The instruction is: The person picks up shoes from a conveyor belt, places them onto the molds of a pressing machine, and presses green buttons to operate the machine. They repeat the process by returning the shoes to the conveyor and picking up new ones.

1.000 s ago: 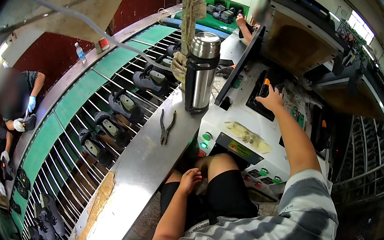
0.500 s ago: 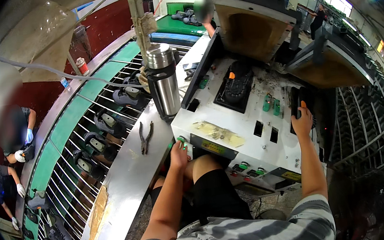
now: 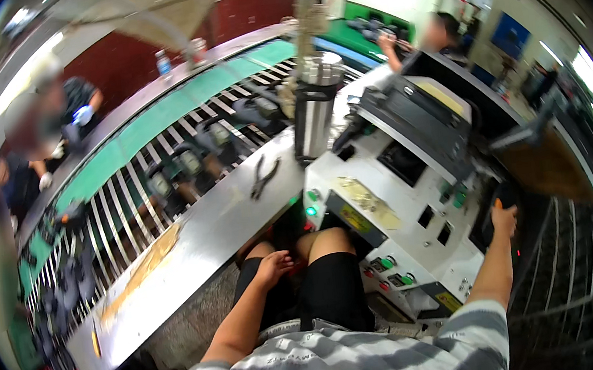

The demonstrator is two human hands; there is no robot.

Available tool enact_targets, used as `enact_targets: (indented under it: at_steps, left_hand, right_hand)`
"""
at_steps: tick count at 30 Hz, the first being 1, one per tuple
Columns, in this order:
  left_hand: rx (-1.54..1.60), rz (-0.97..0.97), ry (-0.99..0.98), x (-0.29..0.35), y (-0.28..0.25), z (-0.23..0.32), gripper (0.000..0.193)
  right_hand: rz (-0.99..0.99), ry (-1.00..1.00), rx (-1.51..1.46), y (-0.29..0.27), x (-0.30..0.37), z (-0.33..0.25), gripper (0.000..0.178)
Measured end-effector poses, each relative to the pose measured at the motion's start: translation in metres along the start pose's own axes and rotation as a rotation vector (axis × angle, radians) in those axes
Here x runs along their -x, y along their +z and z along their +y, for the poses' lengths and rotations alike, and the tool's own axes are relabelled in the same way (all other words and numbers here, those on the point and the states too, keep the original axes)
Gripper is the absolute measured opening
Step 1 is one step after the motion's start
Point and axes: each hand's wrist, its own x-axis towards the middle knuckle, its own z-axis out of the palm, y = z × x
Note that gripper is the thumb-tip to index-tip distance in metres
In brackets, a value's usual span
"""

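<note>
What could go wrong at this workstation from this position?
The right hand rests at the far edge of the white machine, reached around its side, so a control there could be pressed unseen. The pliers lie loose on the steel counter beside the moving-parts conveyor and might slide in. The tall steel flask could tip if bumped.

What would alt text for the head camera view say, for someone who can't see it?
A seated person's right hand rests on the far side of a white control machine, while the left hand lies open on their knee. A steel flask and pliers sit on the metal bench beside a slatted conveyor.
</note>
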Motion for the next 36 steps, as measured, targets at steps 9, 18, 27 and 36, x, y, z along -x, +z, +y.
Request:
enact_targets:
  at_steps: [9,18,27,36]
  left_hand:
    - [-0.122,-0.026,-0.013,-0.006,0.002,-0.008,0.022]
    - [-0.216,-0.234,0.026,0.018,0.014,0.003,0.029]
    - [-0.076,-0.858,0.412,0.142,0.098,0.132,0.083]
    - [0.458,-0.048,0.64,0.21,-0.072,0.179,0.08]
  right_hand:
    - [0.783,-0.404,-0.459,0.027,0.064,0.097,0.099]
    - [0.244,-0.5,-0.817,0.032,0.168,0.147,0.042]
    - [-1.334,-1.144,-1.333,-0.007,0.381,0.008,0.066]
    - [-1.526,-1.409,-0.972,-0.038,0.527,-0.096,0.037]
